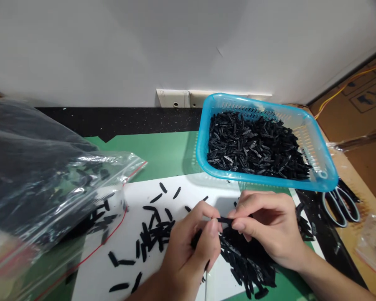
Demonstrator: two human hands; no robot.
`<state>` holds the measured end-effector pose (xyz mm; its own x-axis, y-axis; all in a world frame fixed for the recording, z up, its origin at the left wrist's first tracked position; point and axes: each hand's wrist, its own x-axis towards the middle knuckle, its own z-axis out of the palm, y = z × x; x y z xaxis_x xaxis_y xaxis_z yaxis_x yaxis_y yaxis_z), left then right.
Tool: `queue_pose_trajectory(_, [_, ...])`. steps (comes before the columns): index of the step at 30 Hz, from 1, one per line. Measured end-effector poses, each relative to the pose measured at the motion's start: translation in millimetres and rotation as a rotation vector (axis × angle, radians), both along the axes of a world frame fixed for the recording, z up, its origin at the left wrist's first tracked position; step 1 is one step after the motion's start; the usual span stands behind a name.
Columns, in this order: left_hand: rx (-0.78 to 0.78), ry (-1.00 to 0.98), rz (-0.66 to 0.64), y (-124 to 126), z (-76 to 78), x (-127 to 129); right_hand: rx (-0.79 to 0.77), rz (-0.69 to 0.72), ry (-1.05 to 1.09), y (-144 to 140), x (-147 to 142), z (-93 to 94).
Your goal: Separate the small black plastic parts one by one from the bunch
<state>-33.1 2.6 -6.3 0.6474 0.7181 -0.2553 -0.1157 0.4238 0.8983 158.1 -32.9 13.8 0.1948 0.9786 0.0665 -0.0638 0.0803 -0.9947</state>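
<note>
Pinching one small black strip point(224, 219) between them, both hands, left point(188, 244) and right point(265, 228), hold it above the white sheet point(134, 251) on the tabletop; loose strips point(156, 234) lie below, a blue basket point(319, 167) of more behind.

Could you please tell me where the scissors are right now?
In the head view, the scissors lie at the right, just below the blue basket's corner.

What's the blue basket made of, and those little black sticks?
The blue basket looks like glossy, see-through plastic: light shines on its rim and its walls have moulded slots. The little black sticks seem to be hard plastic too, dark with faint shine, though they are too small to be sure.
</note>
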Motion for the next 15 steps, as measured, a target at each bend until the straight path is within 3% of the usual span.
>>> queue_pose_trajectory(9, [0.06, -0.053, 0.104, -4.7, -5.4, 0.8, -0.035, 0.001, -0.039, 1.0, 3.1, -10.2])
queue_pose_trajectory(15, [-0.019, 0.108, 0.147, -2.8, 7.1, 4.7, -0.031, 0.013, -0.035, 1.4, 4.9, -11.6])
